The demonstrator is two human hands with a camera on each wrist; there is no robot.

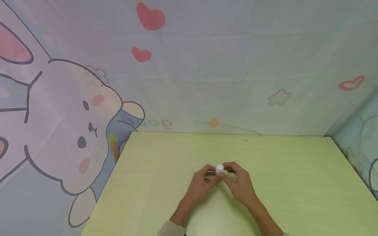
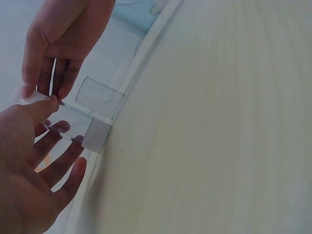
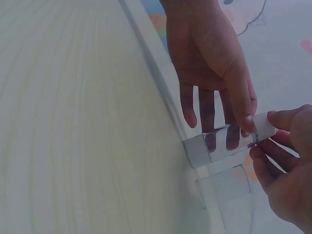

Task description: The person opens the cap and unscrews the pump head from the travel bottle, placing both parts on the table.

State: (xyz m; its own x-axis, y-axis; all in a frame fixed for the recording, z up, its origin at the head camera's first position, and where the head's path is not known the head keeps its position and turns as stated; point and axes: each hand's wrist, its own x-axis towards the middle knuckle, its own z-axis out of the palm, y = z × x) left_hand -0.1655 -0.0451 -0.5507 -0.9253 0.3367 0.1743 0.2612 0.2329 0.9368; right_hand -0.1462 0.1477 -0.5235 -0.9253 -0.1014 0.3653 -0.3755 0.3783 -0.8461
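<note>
A small clear bottle (image 2: 97,135) with a white lower part and a white cap (image 1: 220,167) stands upright on the table. My left hand (image 1: 200,185) holds the bottle's body just under the cap, between thumb and fingers. On its other side, my right hand (image 1: 238,183) pinches the cap with thumb and fingertips, plain in the right wrist view. Close beside the bottle, on the right hand's side, stands a clear glass cup (image 2: 100,96), partly behind the right hand in the head view.
The pale yellow-green table (image 1: 165,157) extends around both hands. A tiny dark speck (image 1: 246,140) lies near its back edge. Behind the table and along its sides hangs a printed cloth (image 1: 200,65) with a rabbit, hearts and stars.
</note>
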